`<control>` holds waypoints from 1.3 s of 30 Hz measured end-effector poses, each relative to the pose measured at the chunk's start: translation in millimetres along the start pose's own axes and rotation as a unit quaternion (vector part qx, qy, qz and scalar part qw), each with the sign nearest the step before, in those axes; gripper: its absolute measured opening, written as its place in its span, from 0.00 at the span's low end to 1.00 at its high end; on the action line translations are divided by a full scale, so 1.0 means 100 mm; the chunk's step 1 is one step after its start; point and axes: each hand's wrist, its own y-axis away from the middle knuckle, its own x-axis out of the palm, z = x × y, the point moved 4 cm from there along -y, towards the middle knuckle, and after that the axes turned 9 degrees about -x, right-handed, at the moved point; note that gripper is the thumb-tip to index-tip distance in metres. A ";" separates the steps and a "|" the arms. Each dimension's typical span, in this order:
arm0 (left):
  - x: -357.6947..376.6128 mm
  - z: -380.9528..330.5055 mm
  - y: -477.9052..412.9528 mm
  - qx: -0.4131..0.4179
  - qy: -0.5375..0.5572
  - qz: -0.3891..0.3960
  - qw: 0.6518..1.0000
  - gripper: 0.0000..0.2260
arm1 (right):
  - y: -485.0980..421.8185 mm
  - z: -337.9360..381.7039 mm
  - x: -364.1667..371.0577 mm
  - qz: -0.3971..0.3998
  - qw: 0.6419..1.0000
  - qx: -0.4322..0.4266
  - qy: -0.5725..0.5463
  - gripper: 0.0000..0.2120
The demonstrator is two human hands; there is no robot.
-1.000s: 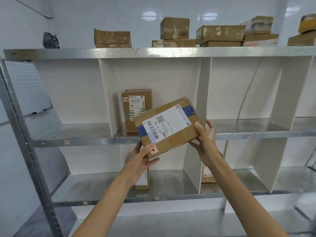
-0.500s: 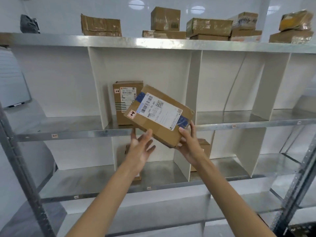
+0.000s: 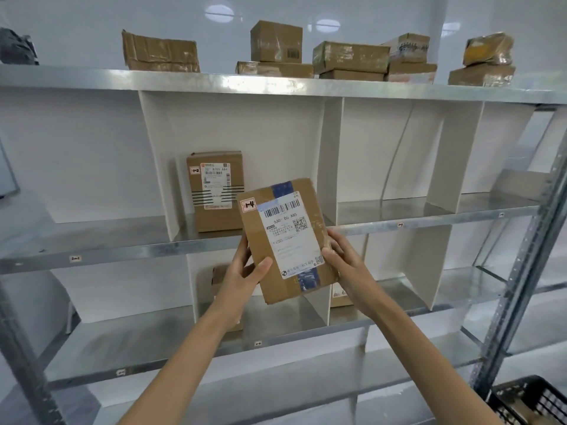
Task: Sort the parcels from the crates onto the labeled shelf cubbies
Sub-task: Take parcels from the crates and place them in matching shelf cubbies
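A brown cardboard parcel (image 3: 287, 240) with a white shipping label, blue tape and a small red-edged sticker is held upright in front of the metal shelf (image 3: 129, 250). My left hand (image 3: 245, 273) grips its lower left edge, thumb on the front. My right hand (image 3: 343, 256) holds its right edge. Another labelled parcel (image 3: 215, 191) stands in the second cubby of the middle row. Two more parcels sit partly hidden in the lower row, one behind my left hand (image 3: 219, 274), one behind the held parcel (image 3: 339, 294).
White dividers (image 3: 329, 161) split the shelf into cubbies with small labels on the front lips. Several taped boxes (image 3: 349, 56) lie on the top shelf. A black crate (image 3: 527, 400) stands at the bottom right beside the metal upright (image 3: 521, 265).
The parcel has been turned from tilted to upright, label facing me. My left hand, which was off it half a second ago, now grips its left edge. The view shifted right.
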 end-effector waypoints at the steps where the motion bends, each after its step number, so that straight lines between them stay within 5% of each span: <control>1: 0.01 0.00 0.01 0.003 0.003 -0.001 1.000 0.37 | 0.03 0.00 0.01 0.000 1.000 -0.002 0.002 0.21; 5: 0.03 -0.02 -0.06 0.029 -0.020 -0.072 0.997 0.25 | 0.19 -0.06 -0.02 -0.035 0.999 -0.008 -0.008 0.23; 12: 0.38 -0.11 -0.21 0.058 -0.069 -0.075 0.993 0.24 | 0.35 0.02 -0.36 -0.099 0.994 0.023 0.038 0.18; 32: 2.69 -0.13 -0.55 0.058 -0.049 0.060 0.995 0.20 | 1.09 0.34 -2.30 -0.344 0.932 0.034 0.107 0.16; 39: 3.97 -0.15 -0.73 0.047 -0.083 0.115 0.989 0.17 | 1.32 0.47 -3.55 -0.386 0.910 0.022 0.151 0.05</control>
